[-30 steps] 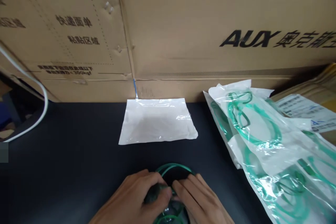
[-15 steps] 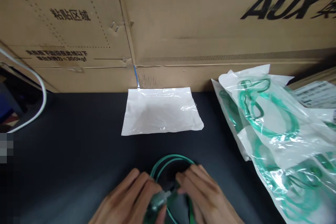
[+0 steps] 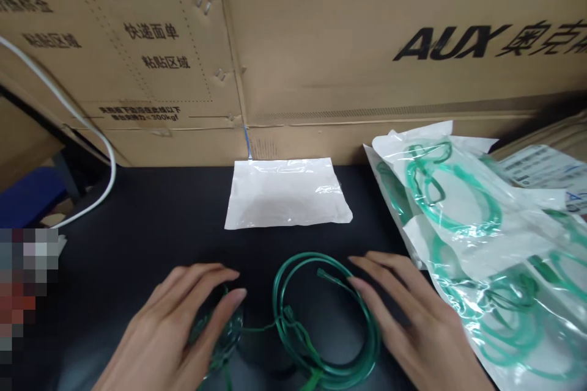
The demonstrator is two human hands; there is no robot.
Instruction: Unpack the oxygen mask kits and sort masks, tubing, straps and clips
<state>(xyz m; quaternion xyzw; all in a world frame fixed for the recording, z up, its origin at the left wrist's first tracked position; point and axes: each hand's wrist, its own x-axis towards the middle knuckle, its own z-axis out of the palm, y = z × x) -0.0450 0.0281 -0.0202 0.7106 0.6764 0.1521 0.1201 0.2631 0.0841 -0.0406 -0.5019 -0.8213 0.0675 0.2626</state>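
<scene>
Left hand [image 3: 177,324] curved over a translucent green plastic mask piece [image 3: 220,333], fingers [image 3: 229,302] wrapped round its top, gripping it against the black tabletop [image 3: 151,232]. Mask piece just left of the coil of thin green plastic tubing [image 3: 321,317], joined to it by a short green strand. Right hand [image 3: 413,317] open and flat, palm down, fingertips [image 3: 355,284] touching the right-hand arc of the coil, holding nothing closed. Coil lying flat on the black tabletop between the two hands, loose tube end pointing up inside the loop.

Beyond the coil, flat against the foot of the cardboard: an empty-looking white plastic pouch [image 3: 287,192], glossy, rectangular, apart from the tubing. Right of the coil, close to the right hand: a heap of clear-and-white sealed plastic packs with green tubing inside [image 3: 477,238], overlapping one another and spilling toward the near right corner. Past that heap, farther right of the coil: a white printed label sheet [image 3: 541,171], text too small to read.

Behind everything, past the pouch: large brown corrugated cardboard boxes [image 3: 321,55] with black "AUX" lettering and Chinese print. Far left of the coil: a white cable [image 3: 98,146] curving down off the cardboard to the table edge.
</scene>
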